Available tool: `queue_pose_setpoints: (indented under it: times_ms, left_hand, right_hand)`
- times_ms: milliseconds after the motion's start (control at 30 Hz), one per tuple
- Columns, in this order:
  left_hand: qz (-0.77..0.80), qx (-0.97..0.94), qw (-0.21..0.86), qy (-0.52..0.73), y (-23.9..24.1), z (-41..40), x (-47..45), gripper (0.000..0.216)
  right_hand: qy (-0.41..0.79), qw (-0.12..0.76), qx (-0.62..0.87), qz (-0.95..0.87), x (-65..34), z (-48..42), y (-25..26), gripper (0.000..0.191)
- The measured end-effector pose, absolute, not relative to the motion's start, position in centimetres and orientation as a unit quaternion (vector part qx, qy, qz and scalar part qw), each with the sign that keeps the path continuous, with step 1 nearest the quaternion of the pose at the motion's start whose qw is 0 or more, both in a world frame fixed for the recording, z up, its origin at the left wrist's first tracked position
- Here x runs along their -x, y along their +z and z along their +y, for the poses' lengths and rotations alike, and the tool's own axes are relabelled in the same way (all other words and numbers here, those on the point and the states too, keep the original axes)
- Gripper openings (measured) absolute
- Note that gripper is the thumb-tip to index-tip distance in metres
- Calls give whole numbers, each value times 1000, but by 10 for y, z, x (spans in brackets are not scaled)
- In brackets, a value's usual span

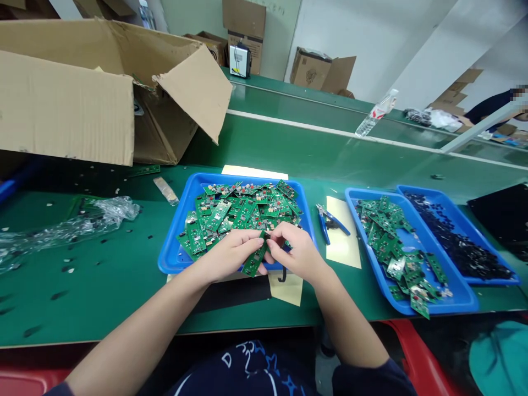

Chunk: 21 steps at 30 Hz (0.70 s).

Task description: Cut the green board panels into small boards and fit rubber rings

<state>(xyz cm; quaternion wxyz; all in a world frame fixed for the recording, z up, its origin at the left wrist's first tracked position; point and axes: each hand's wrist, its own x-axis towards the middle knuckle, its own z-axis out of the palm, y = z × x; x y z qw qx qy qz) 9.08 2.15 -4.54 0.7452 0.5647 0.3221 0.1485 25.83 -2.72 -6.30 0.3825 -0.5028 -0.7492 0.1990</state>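
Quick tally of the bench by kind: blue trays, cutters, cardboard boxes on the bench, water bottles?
Blue trays: 3 (middle, right, far right)
Blue-handled cutters: 1
Open cardboard box: 1
Water bottle: 1
Total: 6

Three blue trays (172, 258), one pair of pliers (330, 221), two hands (268, 254)

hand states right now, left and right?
Left hand: closed on a green circuit board.
Right hand: fingers pinched at the same board's top end, on a small black part.
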Motion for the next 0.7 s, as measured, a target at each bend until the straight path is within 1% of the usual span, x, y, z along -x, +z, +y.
queue_pose_setpoints:
  times_ms: [267,500,700]
  left_hand:
    - [328,-588,725,147,-45,21,-93,25]
    - [335,-614,702,132,-46,21,-92,25]
    - [338,-640,677,135,-47,20,-94,25]
  right_hand:
    - [157,343,505,-776,-259,-27,-63,17]
    - [144,333,509,-781,-258,-26,-63,18]
    - [136,344,512,-775,-256,-26,-65,17]
